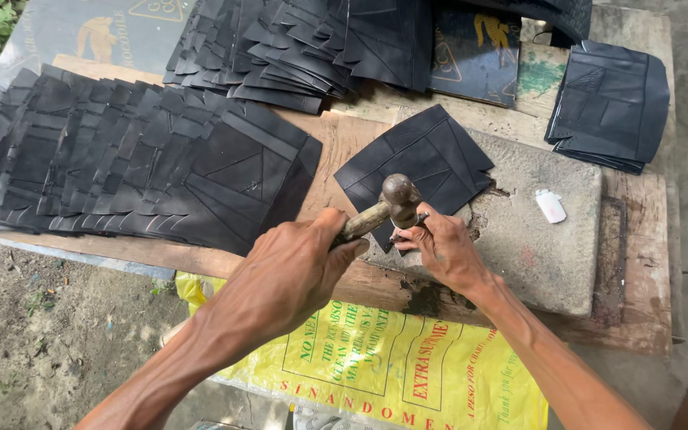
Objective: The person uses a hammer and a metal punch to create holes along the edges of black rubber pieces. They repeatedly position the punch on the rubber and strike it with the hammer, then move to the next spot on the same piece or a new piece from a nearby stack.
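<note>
Left hand (pixel 292 267) fingers are clamped on the hammer (pixel 384 207) handle; right hand (pixel 439 243) fingers pinch a small punch (pixel 417 219) against the black sheet (pixel 416 163) on the stone slab (pixel 543 239). Judged step: punching the sheet's near corner; the next strike calls for a steady punch. Hammer's long axis runs lower-left to upper-right, head toward the punch.

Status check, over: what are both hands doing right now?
Left hand gripping hammer. Right hand pinching small punch on black sheet, atop stone slab. White lighter lies clear.
</note>
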